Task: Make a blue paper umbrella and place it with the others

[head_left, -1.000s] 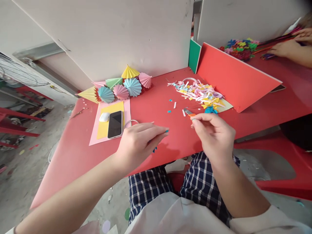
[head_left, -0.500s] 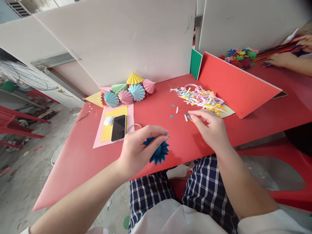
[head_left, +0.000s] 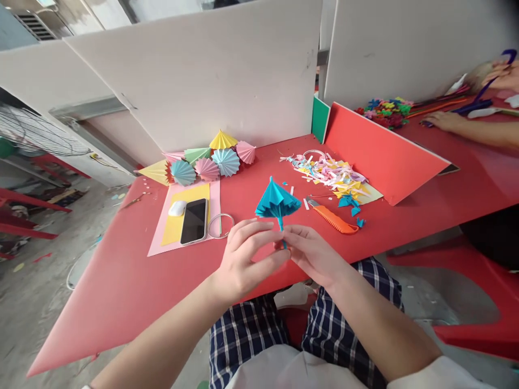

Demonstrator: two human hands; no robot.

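Observation:
A small blue pleated paper umbrella stands upright above the table's near edge, canopy on top and its thin blue stick pointing down. My right hand pinches that stick below the canopy. From the other side, my left hand has its thumb and fingertips closed about the stick's lower end, which the fingers partly hide. Beyond my right hand an orange utility knife lies on the red table, with blue paper scraps beside it.
Several pleated paper umbrellas sit at the back left. Nearer are a phone, a white case and a ring. Paper strips lie before a red board. Another person's hand is at far right.
The umbrella has turned from canopy-down to upright. My right hand has left the knife and come to the stick beside my left hand. Blue scraps now lie near the knife.

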